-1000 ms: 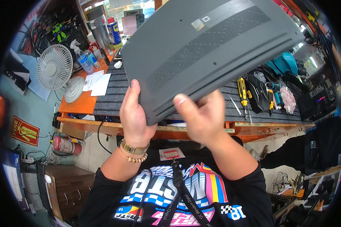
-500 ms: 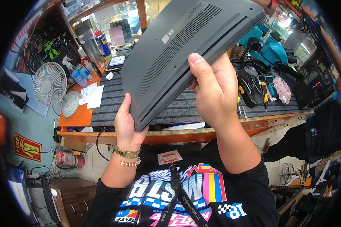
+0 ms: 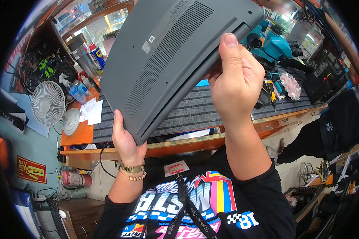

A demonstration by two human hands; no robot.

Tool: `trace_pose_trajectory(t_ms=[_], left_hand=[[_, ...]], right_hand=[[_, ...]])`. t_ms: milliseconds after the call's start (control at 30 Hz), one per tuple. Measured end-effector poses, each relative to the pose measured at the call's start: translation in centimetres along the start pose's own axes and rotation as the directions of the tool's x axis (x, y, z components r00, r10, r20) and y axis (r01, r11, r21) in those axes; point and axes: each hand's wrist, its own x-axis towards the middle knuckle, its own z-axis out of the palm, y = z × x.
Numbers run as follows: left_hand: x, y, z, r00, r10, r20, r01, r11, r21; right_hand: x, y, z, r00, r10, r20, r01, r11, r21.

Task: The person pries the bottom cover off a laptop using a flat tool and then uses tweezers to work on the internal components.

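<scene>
A grey laptop (image 3: 147, 67) is held up in the air above the workbench, tilted, with its underside, vent slots and small label facing me. At its lower left corner my left hand (image 3: 126, 137) grips the edge, thumb on the underside and the other fingers hidden behind. My right hand (image 3: 237, 81) clasps the long near edge by the hinge, its thumb lying along that edge and its fingers curled beneath. A gold watch and a beaded bracelet (image 3: 136, 176) circle my left wrist.
The bench bears a ribbed grey mat (image 3: 203, 107). On the left stand a white fan (image 3: 48, 102), spray bottles (image 3: 76, 92) and papers (image 3: 95, 113). A teal microscope (image 3: 273, 46), a yellow-black screwdriver (image 3: 272, 95) and a pink bundle (image 3: 290, 85) lie to the right. Another person's dark-clad leg (image 3: 307, 139) is beyond.
The laptop has shifted left and its underside has turned more toward me. My right hand has moved slightly up and right along the edge; my left hand has moved a little left.
</scene>
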Motion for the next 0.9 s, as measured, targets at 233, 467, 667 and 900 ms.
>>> trace_pose_trajectory(t_ms=[233, 467, 667, 900], left_hand=[[-0.2, 0.3, 0.4, 1.0, 0.015, 0.001, -0.015, 1.0, -0.009], [-0.2, 0.5, 0.7, 1.0, 0.022, 0.014, -0.021, 0.999, -0.035], [0.1, 0.9, 2.2, 0.996, 0.045, 0.072, -0.043, 0.999, -0.024], [0.3, 1.0, 3.6, 0.995, 0.088, 0.05, -0.083, 0.993, -0.085]], right_hand=[[1.5, -0.6, -1.5, 0.999, 0.04, 0.01, -0.039, 0.999, -0.029], [1.2, -0.5, -1.4, 1.0, -0.005, 0.017, 0.007, 0.994, -0.112], [-3.1, 0.0, 0.8, 0.991, 0.079, 0.111, -0.062, 0.987, -0.148], [-4.3, 0.4, 2.1, 0.984, 0.091, 0.155, -0.081, 0.995, -0.066]])
